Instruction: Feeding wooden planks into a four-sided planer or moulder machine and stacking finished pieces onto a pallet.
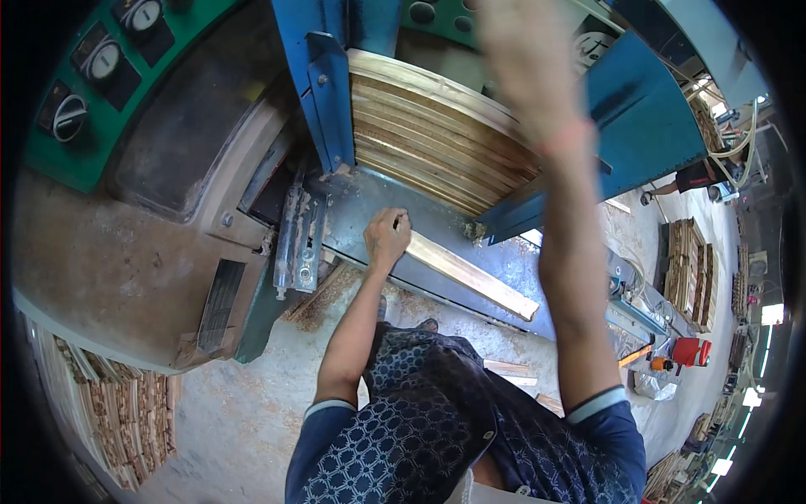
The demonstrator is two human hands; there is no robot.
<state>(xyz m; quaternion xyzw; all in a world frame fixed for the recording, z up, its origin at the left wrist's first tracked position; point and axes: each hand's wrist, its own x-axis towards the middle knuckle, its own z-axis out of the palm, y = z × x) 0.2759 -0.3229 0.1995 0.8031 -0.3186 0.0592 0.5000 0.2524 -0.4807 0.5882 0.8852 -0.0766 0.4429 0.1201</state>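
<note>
My left hand [388, 238] is closed at the near-left end of a loose wooden strip [470, 273], which lies slantwise on the grey metal table [353, 197]. Its fingers are curled, and the hand hides that end of the strip. Raised at the upper right, my right hand [529, 71] is smeared by motion, so its fingers cannot be made out. It passes in front of the right end of a stack of wooden strips [437, 126]. The stack stands on the far side of the table between a blue left upright [327, 101] and a blue right plate [642, 109].
On the left a machine housing carries a green panel [46, 139] with dials and a knob. Cut wood is piled at lower left [134, 412] and far right [693, 277]. A red object [688, 351] stands at right. Another person [697, 176] is partly visible beyond the blue plate.
</note>
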